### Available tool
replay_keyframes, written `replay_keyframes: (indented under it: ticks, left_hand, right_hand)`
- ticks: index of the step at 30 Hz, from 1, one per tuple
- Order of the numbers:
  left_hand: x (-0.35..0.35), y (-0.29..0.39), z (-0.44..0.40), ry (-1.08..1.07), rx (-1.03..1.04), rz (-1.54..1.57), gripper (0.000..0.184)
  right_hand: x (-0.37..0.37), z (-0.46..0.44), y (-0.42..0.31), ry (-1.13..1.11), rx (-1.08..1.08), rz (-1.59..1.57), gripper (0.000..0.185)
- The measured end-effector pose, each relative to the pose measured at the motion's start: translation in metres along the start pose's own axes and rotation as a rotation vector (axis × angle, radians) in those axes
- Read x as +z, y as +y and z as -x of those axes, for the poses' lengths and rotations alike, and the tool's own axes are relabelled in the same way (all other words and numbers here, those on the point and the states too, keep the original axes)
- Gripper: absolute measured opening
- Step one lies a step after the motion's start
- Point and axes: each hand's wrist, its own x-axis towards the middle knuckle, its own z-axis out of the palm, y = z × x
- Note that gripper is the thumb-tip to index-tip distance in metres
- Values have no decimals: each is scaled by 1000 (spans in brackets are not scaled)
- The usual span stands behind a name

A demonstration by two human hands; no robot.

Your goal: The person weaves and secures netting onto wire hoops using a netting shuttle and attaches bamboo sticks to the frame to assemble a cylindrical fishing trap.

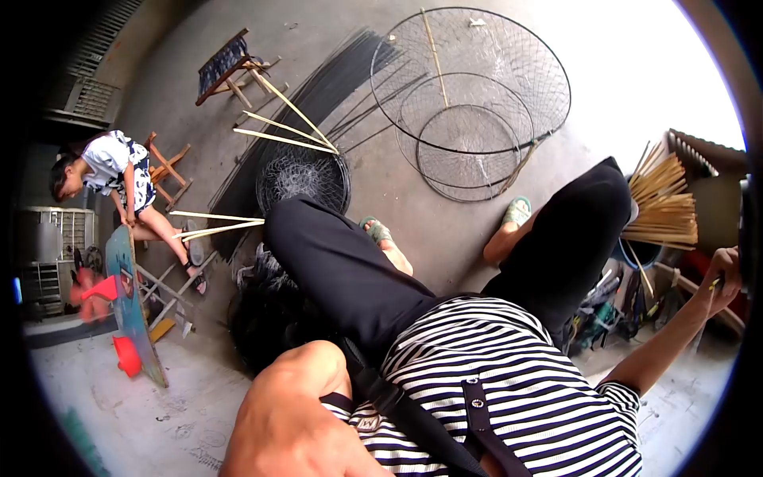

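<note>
My right hand (722,280) is raised at the far right edge, fingers closed. A small yellowish bit shows at the fingers, too little to name. A dark upright object (745,238) stands right beside this hand. Of my left arm (290,405) only the bent part shows at the bottom; the left hand is out of frame. Close to my right knee, a bundle of bamboo sticks (660,203) stands in a bucket (642,253). Ahead on the floor is a large round net cage (477,151) with black hoops. By my left knee lies a dark netted hoop (302,179).
Pale sticks (290,131) jut from the dark hoop. Long black rods (350,83) lie on the floor. A folding stool (226,67) stands at upper left. Another person (119,171) bends over a blue board (131,306) with red parts. Tools (608,310) hang at right.
</note>
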Motion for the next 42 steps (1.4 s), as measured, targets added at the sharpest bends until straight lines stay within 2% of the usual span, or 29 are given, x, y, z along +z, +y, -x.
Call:
replay_keyframes:
  ticks: [2,4,5,6,7,8,9,11,13,15,17,19,21,22,23,25,27,28,29,31,33,35,36,37,38,39,41,42]
  left_hand:
    - [-28,-16,10,-209,81,98,18]
    - [-46,-40,31,-73,-79,-498,10]
    - [-53,-56,47,208,-281,-1138,13]
    - [-75,-68,39,365,-479,-1196,27]
    - [-97,-81,30,510,-690,-1232,43]
    - [-124,-102,58,263,-747,-1664,50]
    - [-143,-117,87,41,-809,-1919,49]
    - [-159,-139,129,49,-778,-1784,38]
    - [-157,-150,150,124,-742,-1750,24]
    - [-136,-144,141,92,-814,-1662,12]
    - [-115,-143,135,9,-758,-1500,10]
    - [-85,-152,126,73,-564,-1326,16]
    - [-53,-146,102,-67,-664,-1233,22]
    - [-39,-144,95,-71,-781,-1184,29]
    - [-29,-141,88,-71,-896,-1130,37]
    - [-19,-130,65,173,-653,-1257,63]
    - [-13,-113,38,144,-424,-962,80]
    - [-6,-113,34,36,-334,-749,83]
    - [8,-117,34,26,-350,-449,68]
    - [10,-109,41,-128,-456,-146,41]
    - [-6,-97,64,68,-617,-236,12]
    - [-30,-67,92,437,-579,-470,9]
    - [-42,-49,109,612,-541,-542,11]
    - [-48,-32,127,771,-477,-530,12]
    - [-46,-19,125,802,-428,-637,14]
    - [-40,-7,120,832,-377,-743,16]
    - [-35,-2,120,890,-323,-722,16]
    - [-37,1,126,806,-351,-807,15]
  right_hand:
    - [-14,6,-13,95,-7,94,25]
    - [-32,20,-10,311,-51,502,16]
    - [-34,24,17,408,-13,904,19]
    - [-37,29,45,509,64,1298,32]
    - [-26,25,88,481,115,1255,28]
    - [-15,22,130,455,166,1213,26]
    - [-15,22,144,371,274,906,24]
    - [-35,13,155,275,378,267,29]
    - [-65,1,145,407,157,-281,21]
    - [-103,-8,119,312,-11,-597,9]
    - [-98,-15,121,259,-78,-555,9]
    - [-105,-20,127,185,16,-418,18]
    - [-134,-23,127,396,58,487,32]
    - [-119,-26,150,465,5,1320,43]
    - [-109,-26,155,375,42,1330,45]
    - [-85,-27,176,355,107,1286,47]
    - [-64,-26,202,318,287,981,46]
    - [-52,-23,216,248,373,1078,43]
    - [-47,-20,226,199,407,1108,41]
    - [-44,-19,223,125,494,1017,39]
    - [-51,-20,204,47,510,838,33]
    - [-39,-17,180,-50,649,1042,26]
    - [-36,-10,179,-330,689,1214,22]
    - [-14,-8,186,-543,961,1420,21]
    - [7,-7,193,-866,1197,1592,25]
    - [15,8,200,-807,1340,1570,16]
    - [14,18,189,-578,999,1452,17]
    - [5,15,182,-403,789,1365,23]
